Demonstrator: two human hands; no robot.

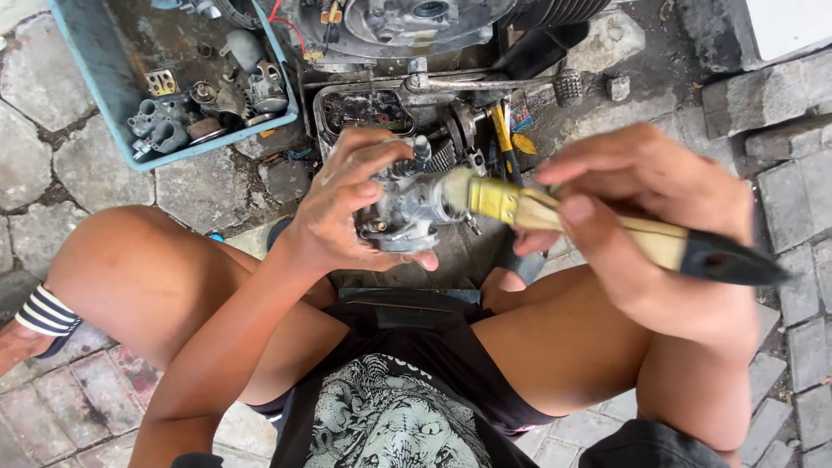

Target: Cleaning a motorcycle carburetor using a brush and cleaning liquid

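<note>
Grey paving stones (pixel 87 165), cracked and oil-stained, cover the ground where a person sits with bare knees spread wide, a black printed shirt (pixel 390 416) in the lower middle of the view. Ahead, at the top, stands the lower part of a motorcycle engine (pixel 416 22) with its footpeg (pixel 568 85) and a dark opened cover (pixel 364 111) below it.

The left hand (pixel 342 212) is clenched around a small metal carburettor (pixel 412 204), fingers wrapped over its top and the thumb pressed along its underside — the part is held up in the air between the knees, just in front of the engine. The right hand (pixel 641 217) grips a paintbrush (pixel 607 227) by its pale wooden handle, thumb on top and fingers curled beneath; the black end of the handle juts out to the right, past the hand. The brush's yellowish ferrule and light bristles point left, and the bristles touch the right-hand side of the carburettor.

To the upper left a blue plastic tray (pixel 95 95) sits on the stones — inside lie grimy engine parts, among them grey cast fittings and small round pieces. A striped black-and-white sandal strap (pixel 45 314) shows at the far left edge. Yellow-handled tools (pixel 501 130) lie on the ground beyond the carburettor, near the engine.
</note>
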